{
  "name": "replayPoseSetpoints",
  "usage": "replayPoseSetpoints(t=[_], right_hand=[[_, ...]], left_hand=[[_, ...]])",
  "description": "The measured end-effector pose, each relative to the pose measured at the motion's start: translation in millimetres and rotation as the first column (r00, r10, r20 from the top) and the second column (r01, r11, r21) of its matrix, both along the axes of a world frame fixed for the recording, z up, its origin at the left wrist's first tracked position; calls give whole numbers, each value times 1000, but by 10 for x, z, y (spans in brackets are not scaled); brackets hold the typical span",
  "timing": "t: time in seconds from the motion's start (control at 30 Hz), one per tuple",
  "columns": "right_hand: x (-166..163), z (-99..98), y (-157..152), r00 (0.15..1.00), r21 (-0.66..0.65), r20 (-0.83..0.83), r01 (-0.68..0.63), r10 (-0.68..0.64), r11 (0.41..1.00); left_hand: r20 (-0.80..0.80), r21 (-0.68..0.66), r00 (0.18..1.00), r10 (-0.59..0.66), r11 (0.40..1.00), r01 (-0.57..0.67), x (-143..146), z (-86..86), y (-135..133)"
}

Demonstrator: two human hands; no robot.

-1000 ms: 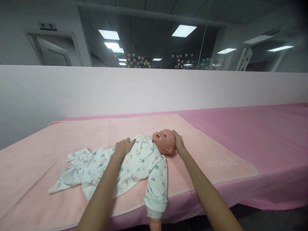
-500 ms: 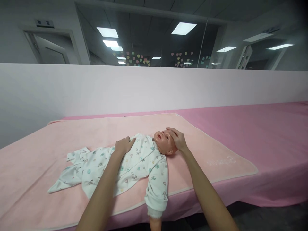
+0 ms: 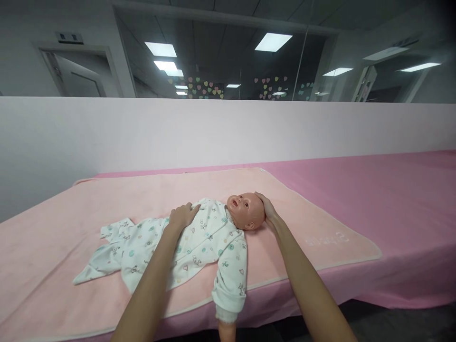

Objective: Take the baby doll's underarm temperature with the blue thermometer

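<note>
A baby doll (image 3: pixel 245 210) lies on its back on a peach blanket (image 3: pixel 107 199), head to the right. It wears a white printed romper (image 3: pixel 199 242). One sleeved arm hangs over the near edge. My left hand (image 3: pixel 182 214) rests flat on the doll's chest, fingers together and stretched out. My right hand (image 3: pixel 268 209) cups the top and back of the doll's head, fingers curved round it.
The blanket covers a long table with a pink cloth (image 3: pixel 374 190) that runs off to the right. A low white partition (image 3: pixel 228 133) stands right behind the table. Beyond it are glass walls with heart stickers and doors.
My right hand slid from over the doll's forehead back to the crown of the head. The left hand stayed on the chest.
</note>
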State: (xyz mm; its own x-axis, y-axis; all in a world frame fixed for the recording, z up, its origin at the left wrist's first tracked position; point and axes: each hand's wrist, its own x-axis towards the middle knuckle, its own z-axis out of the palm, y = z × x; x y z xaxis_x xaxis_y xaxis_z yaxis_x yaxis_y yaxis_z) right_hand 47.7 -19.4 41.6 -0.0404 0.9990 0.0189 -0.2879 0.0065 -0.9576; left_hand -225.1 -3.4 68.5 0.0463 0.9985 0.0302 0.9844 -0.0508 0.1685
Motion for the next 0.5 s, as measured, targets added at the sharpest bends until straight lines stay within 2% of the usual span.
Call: replayPoseSetpoints(t=[0.1, 0.27, 0.33, 0.4, 0.47, 0.5], right_hand=[[-91, 10, -86, 996, -54, -82, 39, -44, 998], [-130, -16, -136, 994, -102, -96, 34, -44, 994], [-82, -2, -106, 988, -110, -113, 92, -104, 990], [-6, 42, -56, 956, -59, -111, 266, -271, 962], [63, 100, -11, 903, 87, -94, 428, -420, 900], [84, 126, 2, 890, 173, -76, 456, -450, 873]], left_hand=[[-4, 4, 1000, -1, 1000, 1, 0, 1, 2], [-3, 8, 1000, -2, 1000, 2, -9, -17, 23], [-1, 11, 1000, -5, 1000, 5, -13, -27, 31], [1, 15, 1000, -9, 1000, 9, -17, -36, 36], [3, 17, 1000, -8, 1000, 8, -19, -43, 37], [5, 18, 1000, -7, 1000, 7, -19, -45, 35]])
